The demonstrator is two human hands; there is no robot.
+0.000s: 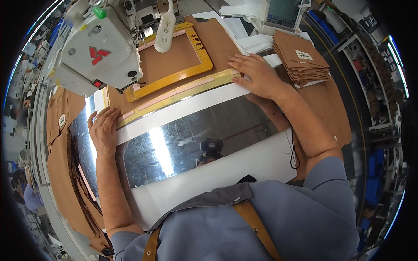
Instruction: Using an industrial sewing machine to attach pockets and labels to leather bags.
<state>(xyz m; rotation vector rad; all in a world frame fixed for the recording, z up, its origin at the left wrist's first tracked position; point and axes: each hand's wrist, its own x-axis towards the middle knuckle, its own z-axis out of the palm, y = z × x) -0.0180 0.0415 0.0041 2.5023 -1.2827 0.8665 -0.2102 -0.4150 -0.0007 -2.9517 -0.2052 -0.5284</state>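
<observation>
A brown fabric panel (220, 37) lies under the sewing machine head (102, 52), with a yellow rectangular frame (167, 79) on top of it. Along the panel's near side runs a pale yellow clamp strip (183, 92) with pink pads. My left hand (104, 130) rests at the left end of this strip, its fingers bent over the edge and grasping nothing visible. At the right end, my right hand (257, 77) lies with fingers stretched out over the strip's tip and the fabric. Nearer me is a shiny metal plate (191, 135) on the white table surface (217, 163).
A stack of brown fabric pieces (300, 56) stands at the right, by a control screen (283, 15). More brown fabric (58, 161) hangs along the left side. A white handheld-looking device (166, 32) hangs over the frame. Shelving (370, 78) stands beyond the aisle.
</observation>
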